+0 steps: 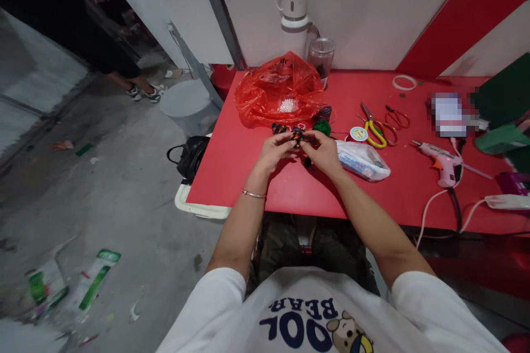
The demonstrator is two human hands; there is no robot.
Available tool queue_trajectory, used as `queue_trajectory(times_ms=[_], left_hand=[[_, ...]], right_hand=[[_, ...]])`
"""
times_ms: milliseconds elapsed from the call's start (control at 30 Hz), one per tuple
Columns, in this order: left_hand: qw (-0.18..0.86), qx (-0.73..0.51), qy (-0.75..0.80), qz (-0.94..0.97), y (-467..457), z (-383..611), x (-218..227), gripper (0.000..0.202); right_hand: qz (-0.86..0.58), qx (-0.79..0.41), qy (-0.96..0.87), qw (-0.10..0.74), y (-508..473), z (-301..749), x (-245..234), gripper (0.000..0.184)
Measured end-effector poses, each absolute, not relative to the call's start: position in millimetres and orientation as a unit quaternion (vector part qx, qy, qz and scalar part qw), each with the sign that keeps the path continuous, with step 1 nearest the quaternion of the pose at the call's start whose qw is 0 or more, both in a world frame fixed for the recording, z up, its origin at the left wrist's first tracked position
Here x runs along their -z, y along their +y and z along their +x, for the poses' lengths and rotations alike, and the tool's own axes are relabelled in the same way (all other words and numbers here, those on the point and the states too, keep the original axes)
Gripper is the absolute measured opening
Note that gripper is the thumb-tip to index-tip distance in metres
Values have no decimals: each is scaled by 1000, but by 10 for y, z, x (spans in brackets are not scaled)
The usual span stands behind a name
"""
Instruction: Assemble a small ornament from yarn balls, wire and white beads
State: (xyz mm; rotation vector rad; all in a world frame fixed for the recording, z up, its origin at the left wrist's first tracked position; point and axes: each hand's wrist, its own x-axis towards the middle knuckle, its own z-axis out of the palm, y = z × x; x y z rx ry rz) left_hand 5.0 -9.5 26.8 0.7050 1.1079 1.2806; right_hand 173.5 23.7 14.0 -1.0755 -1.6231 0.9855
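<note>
Between the fingertips of my left hand (pixel 274 150) and my right hand (pixel 323 150) is a small dark multicoloured yarn piece (pixel 297 135). Both hands are closed on it, just above the red table (pixel 256 176). A similar dark piece with orange flecks (pixel 279 128) lies beyond my left fingers. Close by my right hand sits a green ball (pixel 322 128), perhaps yarn. A red plastic bag (pixel 277 88) stands behind the hands, with a cluster of clear beads (pixel 289 105) showing in it. The exact form of the held piece is partly hidden by my fingers.
Right of my hands lie a clear packet (pixel 363 161), a thread spool (pixel 358 134), yellow-handled pliers (pixel 376 133) and scissors (pixel 368 113). A pink glue gun (pixel 441 162) with cords is farther right. A jar (pixel 321 55) stands behind; a grey bin (pixel 188 100) and a person's legs (pixel 128 77) are left.
</note>
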Motion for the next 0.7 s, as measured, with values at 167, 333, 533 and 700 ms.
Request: queue_trajectory(times_ms=[167,333,533,700], left_hand=[[603,-544,492,313,-100,61,-289,35],[584,-551,518,295,-95,81,-331,25],[587,-543,520,301,-98,97,-344,31],[600,-539,514,292,-104,103,-350,34]], right_hand=[[-427,-405,-664,462,233,1734,-125,26],[-412,-410,-676,453,197,1724,-157,25],[-393,-341,-711,473,174,1744,-177,9],[-371,-291,-755,456,160,1743,-149,13]])
